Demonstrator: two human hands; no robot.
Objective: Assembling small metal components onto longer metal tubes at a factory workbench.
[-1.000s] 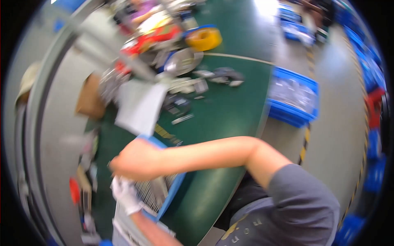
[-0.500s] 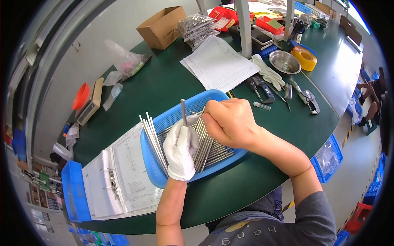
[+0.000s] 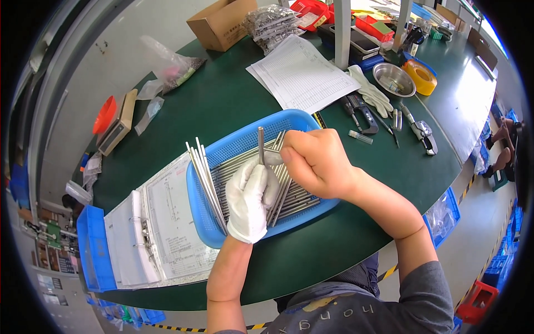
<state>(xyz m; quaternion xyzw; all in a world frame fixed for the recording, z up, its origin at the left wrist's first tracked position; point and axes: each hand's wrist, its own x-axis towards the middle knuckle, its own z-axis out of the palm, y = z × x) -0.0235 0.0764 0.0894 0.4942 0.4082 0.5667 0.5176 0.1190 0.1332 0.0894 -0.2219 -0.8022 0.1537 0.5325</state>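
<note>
Gloved grip holds one rod upright, bare grip closed beside it

Furthest left of the hands, a red-orange funnel (image 3: 104,114) stands by a beige box (image 3: 118,129), about as they were half a second ago. Nearer the left grip, to its lower left, come a blue tray (image 3: 94,247) and an open ring binder (image 3: 175,222). The blue basket (image 3: 239,142) lies under both grips; a bundle of thin rods (image 3: 207,183) leans just left of the gloved one, and more metal rods (image 3: 300,201) lie below and between the two.

The white-gloved left grip (image 3: 247,203) is closed around a single metal rod (image 3: 261,143), which rises from its fingers above the basket. Half a second ago it held the rod too, tipped slightly left; now it stands nearly straight.

The bare right grip (image 3: 320,164) is curled into a fist just right of the rod; I cannot tell whether it pinches anything. A second ago, through blur, that arm crossed over the gloved wrist; now it comes in from the right and the grips sit side by side.

Beyond the right grip, the printed sheets (image 3: 303,75), a spare white glove (image 3: 371,93), a steel bowl (image 3: 394,79) and a digital caliper (image 3: 424,136) keep their places on the green table (image 3: 217,92).
</note>
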